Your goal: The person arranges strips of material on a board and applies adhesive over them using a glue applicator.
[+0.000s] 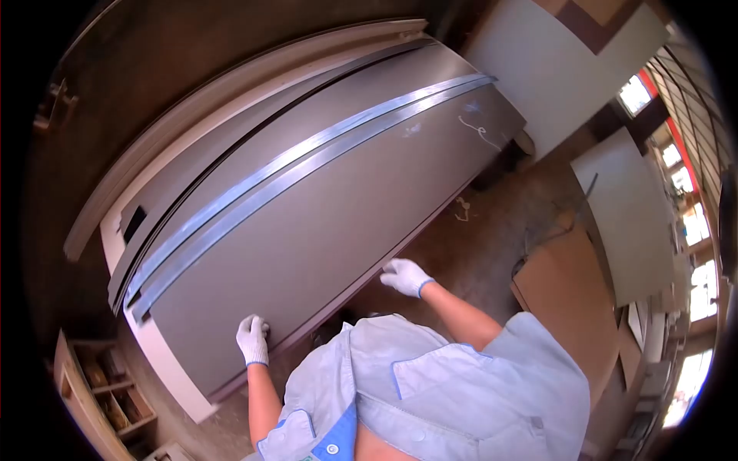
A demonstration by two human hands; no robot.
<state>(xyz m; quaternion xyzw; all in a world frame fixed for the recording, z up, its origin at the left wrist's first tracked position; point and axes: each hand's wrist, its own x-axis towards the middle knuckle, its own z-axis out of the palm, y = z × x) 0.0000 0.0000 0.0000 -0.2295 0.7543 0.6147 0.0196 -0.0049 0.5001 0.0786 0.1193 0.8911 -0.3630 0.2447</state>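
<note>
My left hand [252,339], in a white knit glove with a blue cuff, is over the near left part of a large grey-brown panel [338,207]. Its fingers are curled in, and whatever lies inside them is hidden. At the panel's near long edge is my right hand [406,277], gloved the same way. Its fingertips are bent together against a dark reddish edge strip [330,307]; I cannot make out what they pinch. Two shiny metal strips [307,163] lie lengthwise across the panel, farther from me.
Beyond the strips, long pale profiles [231,81] lie along the far side. A wooden box with compartments [104,380] stands at lower left. Brown boards [573,300] and a pale sheet [626,223] are on the right. Another large pale board [530,69] rises behind the panel's far end.
</note>
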